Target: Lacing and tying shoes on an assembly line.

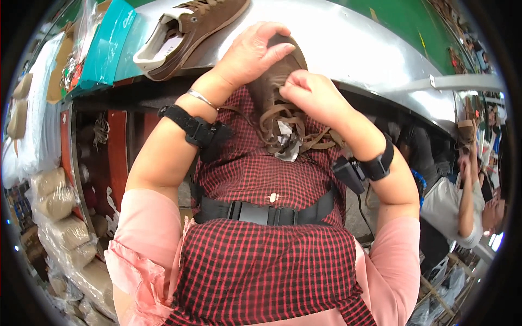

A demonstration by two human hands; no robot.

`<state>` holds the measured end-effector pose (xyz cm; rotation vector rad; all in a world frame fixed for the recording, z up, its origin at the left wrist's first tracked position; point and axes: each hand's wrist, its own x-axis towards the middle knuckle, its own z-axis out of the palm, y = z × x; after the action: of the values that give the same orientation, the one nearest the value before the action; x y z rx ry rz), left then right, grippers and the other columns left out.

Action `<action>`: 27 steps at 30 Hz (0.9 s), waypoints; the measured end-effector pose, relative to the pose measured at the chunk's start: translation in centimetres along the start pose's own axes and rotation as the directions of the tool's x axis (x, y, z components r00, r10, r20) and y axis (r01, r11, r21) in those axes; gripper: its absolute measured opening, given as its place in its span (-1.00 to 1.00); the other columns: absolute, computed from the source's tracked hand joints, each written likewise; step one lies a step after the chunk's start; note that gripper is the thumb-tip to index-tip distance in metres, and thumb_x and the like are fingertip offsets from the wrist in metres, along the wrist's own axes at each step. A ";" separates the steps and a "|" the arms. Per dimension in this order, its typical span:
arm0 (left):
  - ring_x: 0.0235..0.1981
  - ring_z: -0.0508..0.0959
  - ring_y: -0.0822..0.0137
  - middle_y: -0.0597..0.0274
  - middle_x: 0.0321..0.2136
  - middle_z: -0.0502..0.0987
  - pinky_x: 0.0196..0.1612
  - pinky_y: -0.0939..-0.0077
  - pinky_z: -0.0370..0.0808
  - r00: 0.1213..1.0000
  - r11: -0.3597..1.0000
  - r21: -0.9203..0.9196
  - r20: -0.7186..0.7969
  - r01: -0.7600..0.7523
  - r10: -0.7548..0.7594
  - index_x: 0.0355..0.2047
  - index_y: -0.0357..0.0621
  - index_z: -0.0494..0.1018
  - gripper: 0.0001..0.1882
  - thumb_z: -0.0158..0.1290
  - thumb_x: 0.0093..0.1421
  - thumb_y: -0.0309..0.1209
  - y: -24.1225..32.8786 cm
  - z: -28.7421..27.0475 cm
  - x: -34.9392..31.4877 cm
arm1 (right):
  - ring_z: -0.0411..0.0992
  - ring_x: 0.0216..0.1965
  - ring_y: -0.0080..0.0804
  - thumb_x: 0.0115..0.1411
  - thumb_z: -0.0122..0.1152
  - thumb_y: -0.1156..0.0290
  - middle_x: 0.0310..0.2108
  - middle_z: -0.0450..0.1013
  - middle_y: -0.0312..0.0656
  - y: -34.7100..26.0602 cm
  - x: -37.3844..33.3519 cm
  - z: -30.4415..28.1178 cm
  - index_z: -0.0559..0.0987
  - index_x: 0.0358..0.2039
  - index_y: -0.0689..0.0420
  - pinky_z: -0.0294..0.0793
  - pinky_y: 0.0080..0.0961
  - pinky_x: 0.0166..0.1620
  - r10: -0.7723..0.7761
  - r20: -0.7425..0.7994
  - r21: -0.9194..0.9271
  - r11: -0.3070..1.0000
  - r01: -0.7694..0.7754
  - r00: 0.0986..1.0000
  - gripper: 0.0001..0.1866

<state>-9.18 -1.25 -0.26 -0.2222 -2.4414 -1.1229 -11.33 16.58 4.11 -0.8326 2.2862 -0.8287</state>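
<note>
The item in hand is a brown lace-up shoe (280,70), toe directed away from the wearer, positioned between the fingers of both hands above the lap. The left hand (247,57) is at the toe: the thumb lies across the upper, the forefinger curves over the toe's far end, and a strip of the toe shows between the two. These fingers are clamped on the shoe; the undersides of the remaining ones are hidden.

The right hand (318,98) is at the shoe's right side, nearer the wearer than the left. Its thumb and forefinger are drawn together, tips touching the upper just short of the lacing. Whether anything thin is pinched between them cannot be told.

Loose brown laces (280,114) lie on the near side of the right fingers, with crumpled white paper (288,146) among them at the shoe opening. Beneath is a red-and-black checked apron (266,266).

A second brown shoe with white lining (209,35) rests on the metal surface (359,46), beyond and to the left of the left fingers, apart from them. Farther left of those fingers stands a teal box (109,41). Well apart, right of the right fingers, a co-worker in a grey top (448,209) is visible.
</note>
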 end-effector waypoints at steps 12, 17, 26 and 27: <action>-0.08 0.44 0.16 0.12 -0.17 0.45 0.01 0.38 0.36 0.989 0.986 -0.094 -0.022 0.140 -0.143 -0.12 -0.11 0.40 -0.62 0.08 0.16 -0.14 0.6 0.6 -0.6 | 0.41 -0.54 -0.31 -0.13 0.21 0.59 -0.55 0.32 -0.26 3.2 0.8 3.4 0.51 -0.32 0.10 0.46 -0.48 -0.50 -0.724 -0.539 -0.528 0.689 0.497 0.432 -0.72; -0.06 0.43 0.18 0.13 -0.15 0.44 0.02 0.40 0.35 0.988 0.984 -0.091 -0.019 0.150 -0.153 -0.12 -0.10 0.40 -0.62 0.08 0.16 -0.14 0.8 0.4 -0.6 | 0.43 -0.47 -0.30 -0.11 0.22 0.54 -0.47 0.34 -0.24 2.5 -0.8 3.1 0.52 -0.32 0.11 0.48 -0.45 -0.43 -0.696 -0.461 -0.574 0.707 0.412 0.551 -0.74; -0.05 0.43 0.20 0.14 -0.13 0.43 0.02 0.40 0.36 0.987 0.984 -0.089 -0.028 0.154 -0.157 -0.11 -0.07 0.38 -0.63 0.08 0.17 -0.14 0.8 0.8 -0.8 | 0.37 -0.49 -0.43 0.00 0.28 0.31 -0.49 0.37 -0.22 2.3 -1.3 0.7 0.53 -0.49 0.21 0.40 -0.53 -0.37 -0.177 -0.222 0.208 0.952 0.224 0.959 -0.78; -0.05 0.43 0.20 0.14 -0.13 0.43 0.02 0.40 0.36 0.988 0.985 -0.087 -0.027 0.150 -0.153 -0.11 -0.07 0.38 -0.63 0.08 0.17 -0.14 0.9 0.8 -0.8 | 0.37 -0.49 -0.42 0.00 0.27 0.29 -0.50 0.37 -0.23 2.4 -1.1 0.5 0.53 -0.49 0.21 0.40 -0.50 -0.38 -0.175 -0.199 0.149 0.967 0.206 0.964 -0.77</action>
<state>-8.43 -0.06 -0.47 -0.0437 -2.4170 -1.2858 -11.12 18.67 2.41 -0.9437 2.2771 -1.2145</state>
